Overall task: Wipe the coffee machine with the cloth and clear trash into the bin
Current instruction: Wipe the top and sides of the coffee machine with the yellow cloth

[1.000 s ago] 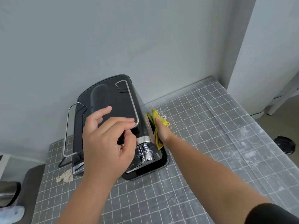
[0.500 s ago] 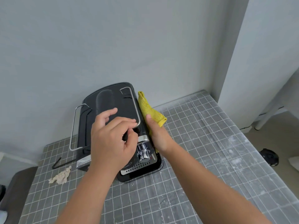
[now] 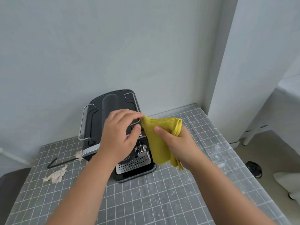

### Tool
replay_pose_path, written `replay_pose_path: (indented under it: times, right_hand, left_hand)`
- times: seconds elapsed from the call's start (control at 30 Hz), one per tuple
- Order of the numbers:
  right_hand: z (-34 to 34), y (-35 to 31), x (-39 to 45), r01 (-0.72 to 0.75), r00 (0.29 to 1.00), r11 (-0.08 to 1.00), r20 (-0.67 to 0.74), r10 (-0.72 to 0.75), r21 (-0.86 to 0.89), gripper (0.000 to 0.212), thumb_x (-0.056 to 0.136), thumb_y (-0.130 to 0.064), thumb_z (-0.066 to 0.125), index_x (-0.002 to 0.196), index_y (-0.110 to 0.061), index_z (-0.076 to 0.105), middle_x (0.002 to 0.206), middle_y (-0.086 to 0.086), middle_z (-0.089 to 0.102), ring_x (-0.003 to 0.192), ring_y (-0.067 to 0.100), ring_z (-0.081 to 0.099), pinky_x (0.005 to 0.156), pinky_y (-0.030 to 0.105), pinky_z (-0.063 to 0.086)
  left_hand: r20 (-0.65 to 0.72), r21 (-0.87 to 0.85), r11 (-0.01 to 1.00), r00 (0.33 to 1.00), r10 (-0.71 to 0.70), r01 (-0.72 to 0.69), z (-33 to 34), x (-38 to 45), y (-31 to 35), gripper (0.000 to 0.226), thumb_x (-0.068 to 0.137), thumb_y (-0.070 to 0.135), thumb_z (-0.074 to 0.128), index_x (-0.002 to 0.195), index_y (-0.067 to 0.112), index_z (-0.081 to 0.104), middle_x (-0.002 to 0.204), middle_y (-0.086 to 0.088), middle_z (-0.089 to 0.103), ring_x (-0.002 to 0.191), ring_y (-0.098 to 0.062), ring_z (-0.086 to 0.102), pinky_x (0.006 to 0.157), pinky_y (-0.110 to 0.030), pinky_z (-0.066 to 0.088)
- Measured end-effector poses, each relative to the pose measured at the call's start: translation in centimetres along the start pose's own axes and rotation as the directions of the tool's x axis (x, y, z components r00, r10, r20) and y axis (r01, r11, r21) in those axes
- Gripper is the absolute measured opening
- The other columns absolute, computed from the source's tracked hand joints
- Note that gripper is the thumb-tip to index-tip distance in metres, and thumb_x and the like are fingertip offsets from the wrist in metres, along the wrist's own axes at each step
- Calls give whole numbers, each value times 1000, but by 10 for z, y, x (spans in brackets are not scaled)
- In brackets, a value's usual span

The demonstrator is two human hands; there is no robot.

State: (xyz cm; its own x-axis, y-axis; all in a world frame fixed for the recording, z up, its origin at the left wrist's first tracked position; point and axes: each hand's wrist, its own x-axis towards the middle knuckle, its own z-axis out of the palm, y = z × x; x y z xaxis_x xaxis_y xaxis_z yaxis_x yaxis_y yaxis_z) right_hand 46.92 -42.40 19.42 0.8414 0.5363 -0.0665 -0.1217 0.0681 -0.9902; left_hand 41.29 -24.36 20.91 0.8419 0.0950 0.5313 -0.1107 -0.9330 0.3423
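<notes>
A black coffee machine [image 3: 97,120] with chrome rails and a perforated drip tray stands on the grid mat against the wall. My left hand [image 3: 119,137] rests on its top front edge, fingers curled over the rail, fingertips touching a corner of the yellow cloth [image 3: 156,143]. My right hand [image 3: 180,146] grips the cloth, which hangs against the machine's right side. A crumpled beige scrap [image 3: 55,175] lies on the mat left of the machine, and a smaller scrap [image 3: 79,154] sits by its left base. No bin is in view.
A black bent metal rod [image 3: 53,164] lies on the mat near the scraps. The grey grid mat [image 3: 162,200] covers the table, dusted white at the right. A wall corner stands at the back right; a dark round object [image 3: 254,170] lies on the floor.
My right hand lifted the cloth from low on the machine's right side up to its top edge, spreading it wider. My head has tilted up, so the machine sits lower in view.
</notes>
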Motion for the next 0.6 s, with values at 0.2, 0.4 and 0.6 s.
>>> replay_pose_path:
  times: [0.2,0.4,0.6]
  right_hand:
    - [-10,-45,-22,-143,937,982,336,94,124,27,75,5,61,82,-17,76,88,13,74,81,28,71,76,44,58]
    - [-5,-43,-21,-127,898,987,412,156,-96,20,83,3,66,98,-9,73,99,13,75,93,29,71,78,39,58]
    - [28,-26,-16,-66,958,990,270,98,-125,46,85,-9,67,119,-36,50,79,28,68,68,26,65,60,35,55]
  left_hand:
    - [368,-615,691,914,-174,379,-19,-30,40,47,89,40,61,133,35,45,117,8,61,109,-10,61,93,-29,50]
    - [337,-790,370,851,-403,488,-44,-63,26,65,70,14,79,123,39,50,94,-6,65,85,-20,64,75,-33,55]
    - [172,-750,382,717,-676,540,-70,-91,12,59,62,23,87,110,42,58,112,4,61,78,-10,66,74,-38,57]
